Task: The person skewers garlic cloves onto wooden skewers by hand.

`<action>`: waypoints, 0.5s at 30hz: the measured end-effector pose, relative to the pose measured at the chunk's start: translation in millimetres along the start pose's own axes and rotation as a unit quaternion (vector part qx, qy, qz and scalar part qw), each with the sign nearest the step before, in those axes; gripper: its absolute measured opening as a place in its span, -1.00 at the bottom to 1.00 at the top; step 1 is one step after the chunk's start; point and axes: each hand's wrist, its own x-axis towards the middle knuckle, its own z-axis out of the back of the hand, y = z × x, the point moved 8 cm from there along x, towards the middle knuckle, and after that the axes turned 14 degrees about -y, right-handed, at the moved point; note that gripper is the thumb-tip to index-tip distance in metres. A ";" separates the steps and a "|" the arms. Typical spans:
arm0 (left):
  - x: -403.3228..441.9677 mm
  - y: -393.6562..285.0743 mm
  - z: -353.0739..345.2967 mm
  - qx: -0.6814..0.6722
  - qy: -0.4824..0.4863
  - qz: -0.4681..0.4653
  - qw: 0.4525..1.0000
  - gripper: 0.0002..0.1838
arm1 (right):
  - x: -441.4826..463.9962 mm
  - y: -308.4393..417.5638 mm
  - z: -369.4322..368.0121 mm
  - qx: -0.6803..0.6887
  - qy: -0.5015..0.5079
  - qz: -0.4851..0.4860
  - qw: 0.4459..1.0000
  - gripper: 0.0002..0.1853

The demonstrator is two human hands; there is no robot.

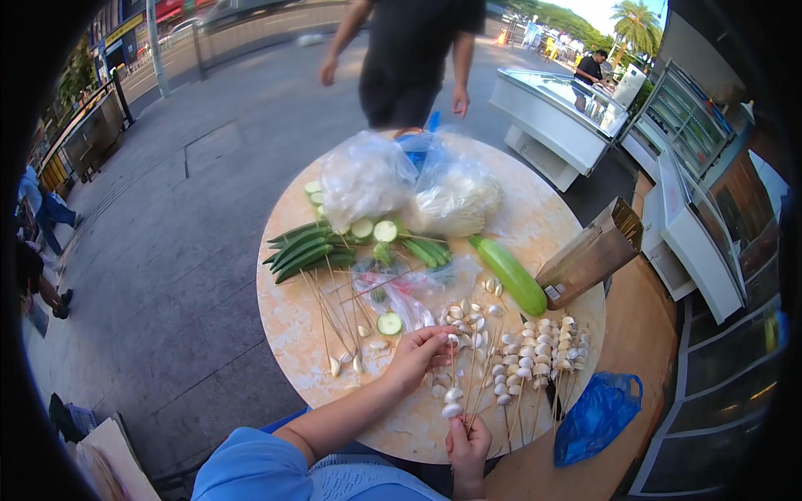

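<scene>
In my right hand (pixel 469 444), near the table's front edge, is a thin bamboo skewer with a couple of garlic cloves (pixel 453 396) threaded low on it. The fingers of my left hand (pixel 418 357) pinch a pale garlic clove (pixel 454 341) at the upper end of that skewer. Loose garlic cloves (pixel 469 316) are heaped just beyond my fingers. To the right lie several filled garlic skewers (pixel 541 349) side by side. Bare bamboo skewers (pixel 330 311) are scattered to the left, with a few cloves among them.
On the round table (pixel 288 330) are okra (pixel 302 250), a zucchini (pixel 511 277), zucchini slices (pixel 389 324), stuffed plastic bags (pixel 368 179) and a cardboard box of skewers (pixel 589 255). A blue bag (pixel 597 417) hangs at the right edge. A person (pixel 413 58) stands beyond the table.
</scene>
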 end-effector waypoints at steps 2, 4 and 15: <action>-0.8 -0.3 -1.1 0.000 -0.001 -0.001 1.000 -0.74 | -2.6 -0.1 2.2 0.005 0.000 0.015 1.000 -0.87; 0.3 -2.2 -0.9 0.000 0.002 -0.013 1.000 -0.74 | -5.9 5.3 0.0 -0.005 -0.006 0.001 1.000 -0.88; -0.4 4.0 -2.0 0.013 0.016 -0.016 1.000 -0.76 | -18.2 18.1 2.1 -0.032 0.005 0.020 0.999 -0.86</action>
